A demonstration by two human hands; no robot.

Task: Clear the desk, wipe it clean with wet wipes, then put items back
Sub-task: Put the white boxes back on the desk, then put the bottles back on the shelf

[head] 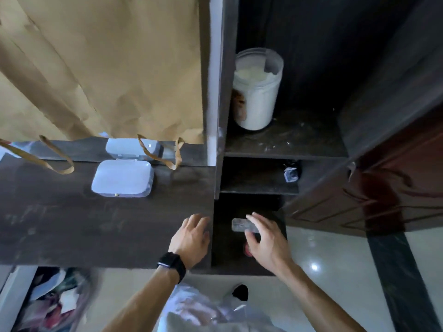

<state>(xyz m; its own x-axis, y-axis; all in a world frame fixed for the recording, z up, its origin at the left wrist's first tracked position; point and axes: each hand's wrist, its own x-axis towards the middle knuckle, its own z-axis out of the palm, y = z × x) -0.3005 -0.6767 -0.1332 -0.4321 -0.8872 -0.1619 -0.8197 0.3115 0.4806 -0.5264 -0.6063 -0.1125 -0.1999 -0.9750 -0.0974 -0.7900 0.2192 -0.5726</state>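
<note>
Two hands: left hand (pixel 193 237) flat on bench (pixel 72 226), fingers relaxed; right hand (pixel 266 240) pinches one silvery packet (pixel 239 225). One white case (pixel 122 179).

Left hand (pixel 191 236) (watch (pixel 171 263) on the wrist) lies flat, fingers straight; right hand (pixel 266 238) pinches a small grey pack (pixel 239 225).

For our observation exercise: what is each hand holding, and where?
The right hand pinches a small flat silvery rectangular packet by its right end. The left hand holds nothing, resting on the dark desk.
</note>
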